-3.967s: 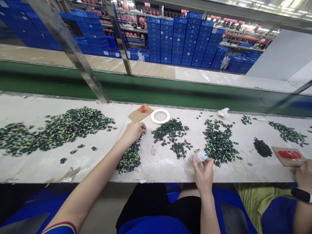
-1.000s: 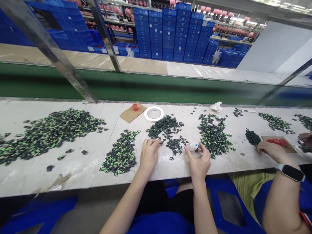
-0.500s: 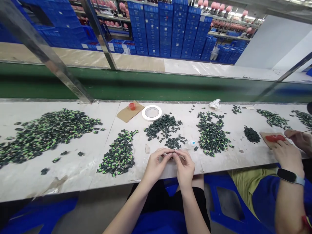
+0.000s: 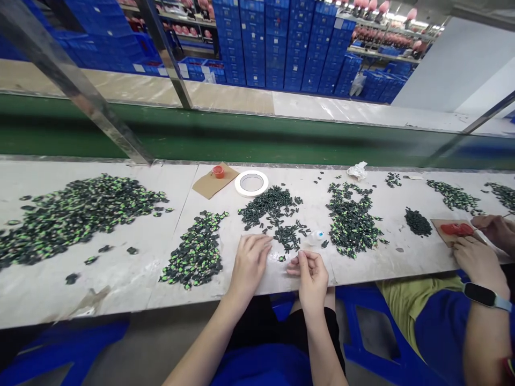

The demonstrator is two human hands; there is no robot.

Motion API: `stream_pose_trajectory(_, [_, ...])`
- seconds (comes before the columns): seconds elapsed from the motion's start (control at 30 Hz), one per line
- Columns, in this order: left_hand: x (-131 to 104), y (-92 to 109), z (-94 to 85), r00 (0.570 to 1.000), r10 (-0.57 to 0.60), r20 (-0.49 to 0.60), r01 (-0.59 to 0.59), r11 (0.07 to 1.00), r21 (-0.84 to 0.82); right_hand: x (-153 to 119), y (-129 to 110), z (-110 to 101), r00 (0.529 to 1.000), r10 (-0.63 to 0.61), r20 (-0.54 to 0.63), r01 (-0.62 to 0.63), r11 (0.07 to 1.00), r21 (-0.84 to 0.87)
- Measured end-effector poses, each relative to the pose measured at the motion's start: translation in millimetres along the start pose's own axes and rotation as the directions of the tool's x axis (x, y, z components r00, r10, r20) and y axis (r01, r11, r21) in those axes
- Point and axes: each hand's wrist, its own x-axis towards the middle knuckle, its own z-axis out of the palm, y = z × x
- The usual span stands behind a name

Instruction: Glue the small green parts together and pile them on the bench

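Note:
My left hand point(image 4: 250, 262) is over the table near its front edge, palm down, fingers bent; whether it holds anything is hidden. To its right, my right hand point(image 4: 311, 273) has thumb and forefinger close together and the other fingers curled loosely; anything between them is too small to name. A small black-and-green piece point(image 4: 282, 258) lies on the table between the hands. Just beyond are small dark pieces point(image 4: 286, 236) and a small white bottle with a blue tip point(image 4: 316, 237). Black-and-green pieces form a pile point(image 4: 195, 252) left of my left hand and another pile point(image 4: 354, 225) to the right.
A roll of white tape point(image 4: 251, 184) lies beside brown cardboard point(image 4: 209, 186) bearing a red cup point(image 4: 218, 171). A large pile point(image 4: 80, 214) spreads at the left. At the right, a co-worker's hands point(image 4: 478, 257) are at a red object point(image 4: 456, 229) on cardboard. Metal posts point(image 4: 169, 59) stand behind.
My hands were together at the fingertips and have moved apart, the left one to the left and the right one slightly right. A black-and-green piece now shows on the table between them.

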Motion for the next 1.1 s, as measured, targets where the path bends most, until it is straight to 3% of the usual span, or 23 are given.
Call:
stream_pose_trajectory(0.13, [-14,4,11.3,0.993,0.057,0.099,-0.058,0.998,0.01,0,4,-13,0.999,-0.006,0.049,0.01,0.996,-0.09])
stream_pose_trajectory(0.33, [-19,4,18.3,0.991,0.032,0.131,-0.023,0.997,-0.067,-1,7,-20,0.996,-0.022,0.091,0.044,0.968,-0.249])
stream_pose_trajectory(0.43, [-18,5,14.5,0.986,-0.025,0.164,0.047,0.99,-0.133,-1,5,-19,0.979,-0.09,0.182,0.142,0.945,-0.295])
stream_pose_trajectory(0.63, [-15,10,6.4,0.972,-0.058,0.226,0.107,0.972,-0.209,-1,-4,-17,0.901,-0.211,0.378,0.351,0.867,-0.354])
stream_pose_trajectory(0.97, [-10,10,-2.4,0.95,-0.059,0.307,0.15,0.947,-0.284,4,-16,-26,0.852,-0.157,0.5,0.39,0.827,-0.404])
stream_pose_trajectory(1.1, [-10,16,-7.9,0.945,-0.062,0.321,0.154,0.951,-0.269,3,-21,-27,0.842,-0.107,0.528,0.347,0.857,-0.38])
